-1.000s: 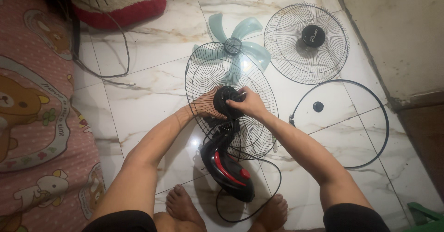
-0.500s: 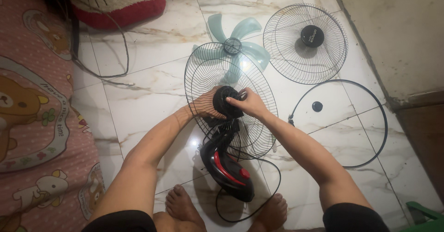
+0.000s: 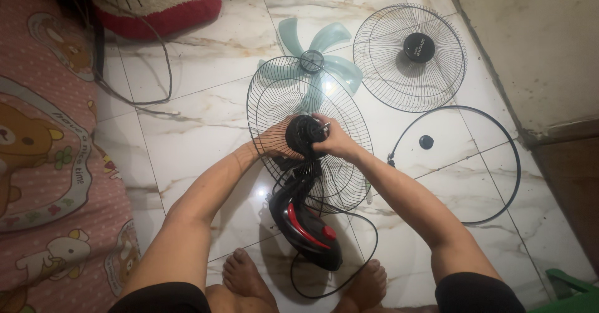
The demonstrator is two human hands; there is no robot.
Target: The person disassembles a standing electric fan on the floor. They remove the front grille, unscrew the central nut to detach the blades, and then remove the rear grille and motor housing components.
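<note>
A black fan motor housing (image 3: 304, 136) sits at the centre of a black wire rear guard (image 3: 274, 97), joined to a black and red fan body (image 3: 306, 227) lying on the floor between my feet. My left hand (image 3: 276, 139) grips the housing from the left, behind the guard wires. My right hand (image 3: 337, 141) holds the front of the housing at its short metal shaft (image 3: 325, 125). A pale green fan blade (image 3: 315, 54) lies on the tiles just beyond the guard.
The front wire guard with a black centre cap (image 3: 418, 47) lies at the upper right. A black guard ring (image 3: 496, 163) and a small black knob (image 3: 426, 141) rest to the right. A patterned pink mattress (image 3: 43, 163) fills the left; a wall step (image 3: 549, 57) bounds the right.
My right hand has shifted slightly on the front of the motor housing, and the metal shaft now shows above my fingers. The view has drifted a little.
</note>
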